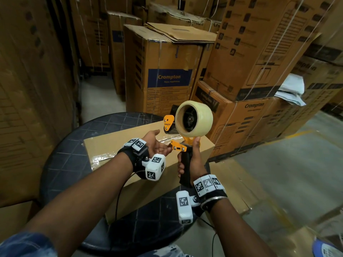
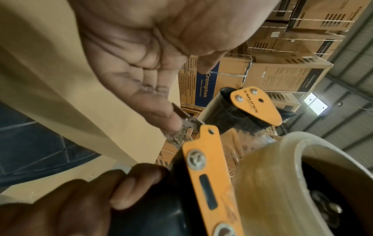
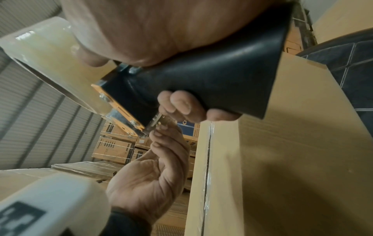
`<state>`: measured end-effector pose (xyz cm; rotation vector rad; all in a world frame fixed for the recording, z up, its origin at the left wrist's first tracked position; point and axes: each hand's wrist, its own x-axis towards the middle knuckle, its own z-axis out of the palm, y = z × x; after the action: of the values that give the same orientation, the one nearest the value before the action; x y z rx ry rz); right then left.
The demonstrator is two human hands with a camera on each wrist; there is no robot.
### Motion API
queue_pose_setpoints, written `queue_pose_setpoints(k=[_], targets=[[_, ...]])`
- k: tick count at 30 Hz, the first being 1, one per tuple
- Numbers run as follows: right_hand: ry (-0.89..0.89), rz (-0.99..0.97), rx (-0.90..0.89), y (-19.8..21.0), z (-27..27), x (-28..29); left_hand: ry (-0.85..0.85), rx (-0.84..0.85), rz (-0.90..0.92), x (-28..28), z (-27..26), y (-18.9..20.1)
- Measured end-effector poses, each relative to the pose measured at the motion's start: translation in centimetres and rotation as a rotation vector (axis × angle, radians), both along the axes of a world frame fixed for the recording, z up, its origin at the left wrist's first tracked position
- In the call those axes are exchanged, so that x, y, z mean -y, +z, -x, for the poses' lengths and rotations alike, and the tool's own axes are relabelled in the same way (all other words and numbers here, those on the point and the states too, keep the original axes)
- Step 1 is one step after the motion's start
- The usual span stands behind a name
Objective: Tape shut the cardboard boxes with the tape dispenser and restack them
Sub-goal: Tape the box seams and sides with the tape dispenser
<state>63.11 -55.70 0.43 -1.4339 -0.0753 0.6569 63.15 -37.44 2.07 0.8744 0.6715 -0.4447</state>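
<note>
A plain cardboard box lies on a round dark table, with clear tape along its top seam. My right hand grips the black handle of the orange tape dispenser and holds it upright above the box's right end. The clear tape roll sits at the top. My left hand is palm up beside it. Its fingers are straight and its fingertips touch the serrated metal blade at the dispenser's front. The thumb stands apart from them.
Tall Crompton cartons stand just behind the table. Strapped cartons are stacked at the right, with white papers on one. A wall of cartons closes the left side. Concrete floor lies to the right.
</note>
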Motion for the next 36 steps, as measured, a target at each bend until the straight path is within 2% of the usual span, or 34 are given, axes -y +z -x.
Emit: queue_pose_setpoints(k=[11,15,18,22,26,32,36], targets=[[-0.035,0.027,0.005,-0.2,-1.8,0.6,0.062,0.044,-0.025,0.7,-2.2,0.0],[-0.021,0.052,-0.022,-0.9,-3.0,1.3,0.178,0.112,-0.061,0.6,-3.8,0.2],[-0.029,0.035,-0.044,-1.3,-4.6,2.0,0.112,0.12,-0.1,0.4,-5.1,-0.2],[-0.006,0.033,-0.034,-1.0,-8.2,2.7,0.127,0.109,-0.225,0.6,-8.1,-1.3],[0.061,0.067,-0.013,-0.8,-13.0,3.8,0.217,0.129,-0.18,0.3,-12.3,-1.3],[0.139,0.085,-0.034,0.0,-20.3,4.9,0.229,0.196,-0.154,1.1,-19.1,-0.8],[0.184,0.078,-0.057,-0.1,-25.0,5.3,0.316,0.187,-0.128,1.9,-22.7,-1.0]])
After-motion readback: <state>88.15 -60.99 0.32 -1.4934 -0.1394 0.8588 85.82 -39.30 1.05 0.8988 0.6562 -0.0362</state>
